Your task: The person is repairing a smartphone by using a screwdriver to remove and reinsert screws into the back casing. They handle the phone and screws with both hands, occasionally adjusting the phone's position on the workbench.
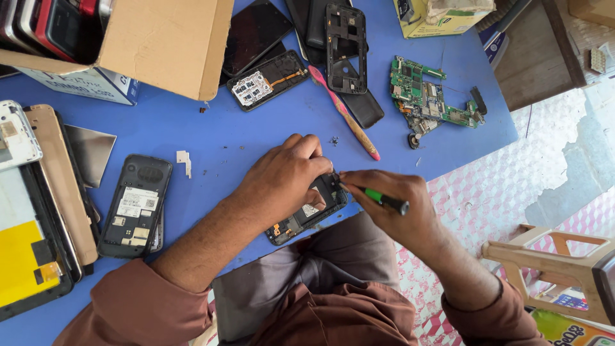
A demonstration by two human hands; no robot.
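Observation:
My left hand [286, 177] presses down on an opened black phone [306, 214] lying at the near edge of the blue table [218, 141], fingers curled over its top end. In my right hand [396, 208] is a green-handled screwdriver [379, 198], its tip pointing left into the phone's upper corner beside my left fingertips. Much of the phone is hidden under my left hand.
A pink toothbrush [346, 115] lies just beyond my hands, with a green circuit board [423, 97], a black phone frame [346, 48] and a keypad board [266, 81] further back. A cardboard box [160, 41] of phones sits back left. An open phone [134, 205] and stacked screens [32, 218] lie left.

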